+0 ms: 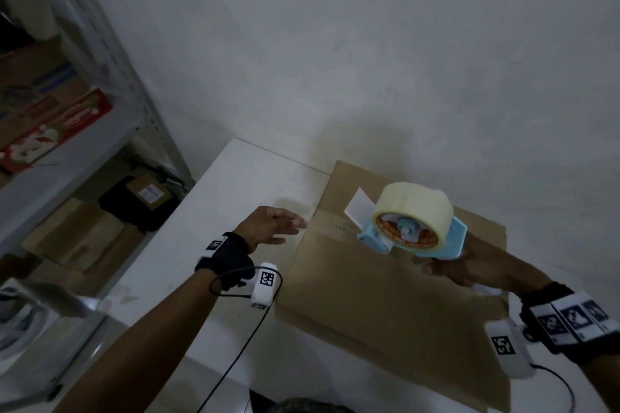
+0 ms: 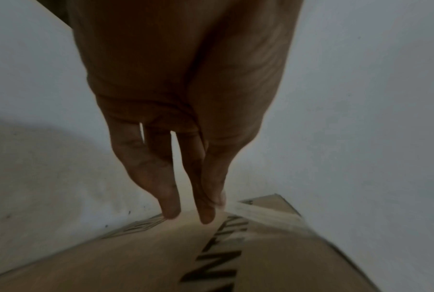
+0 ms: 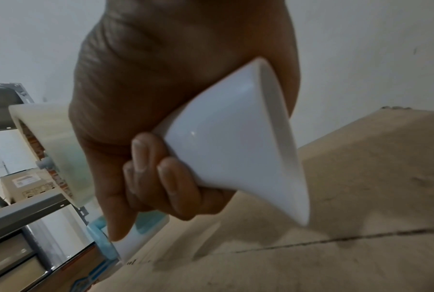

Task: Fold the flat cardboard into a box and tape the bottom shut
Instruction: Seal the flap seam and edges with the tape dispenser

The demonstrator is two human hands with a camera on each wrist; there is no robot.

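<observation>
Leftmost, my left hand (image 1: 271, 225) hovers with fingers straight and loose at the left edge of the flat cardboard (image 1: 385, 285) lying on the white counter (image 1: 235, 184). Rightward, my right hand (image 1: 469, 265) grips the blue tape dispenser (image 1: 416, 228) above it.

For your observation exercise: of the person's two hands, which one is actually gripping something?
The right hand: its fingers curl round the white handle of the tape dispenser. The left hand reaches open-fingered toward the cardboard edge.
</observation>
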